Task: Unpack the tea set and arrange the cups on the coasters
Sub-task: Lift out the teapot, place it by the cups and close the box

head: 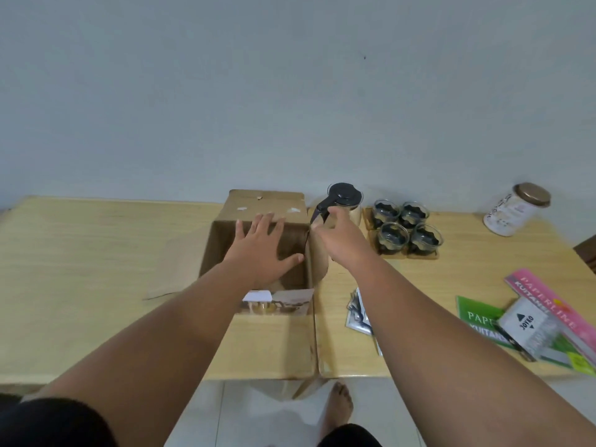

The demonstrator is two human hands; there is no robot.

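1. Head view: a person stands at a pale wooden table [96,240] with both bare arms stretched forward; an opened cardboard box [258,221] sits in the middle, and to its right stand a glass teapot [345,201] with a black lid and handle and four glass cups [407,228].
2. The step in hand looks like setting the teapot down beside the box, or letting it go; the cups already sit in a two-by-two block on thin wooden coasters [403,254], each with something dark inside, so the task seems nearly done.
3. To do it well, the teapot should stand flat on the table before the grip loosens; it stands just beside the cups and touching or nearly touching the box wall, so any slide sideways risks knocking glass against glass; a straight lift of the hand is safer than a sweep.
4. The right hand [338,237] reaches to the teapot's black handle; its fingers [335,216] curl toward the handle's lower part, but the hand hides the contact, so I cannot tell whether it grips or has only touched.
5. The left hand [261,250] lies spread flat and open over the box mouth, fingertips at the far flap, thumb at the right wall; it holds nothing and appears to steady the box.
6. The cups lie to the right of the right hand, near but apart from it; the left hand is well apart from them.
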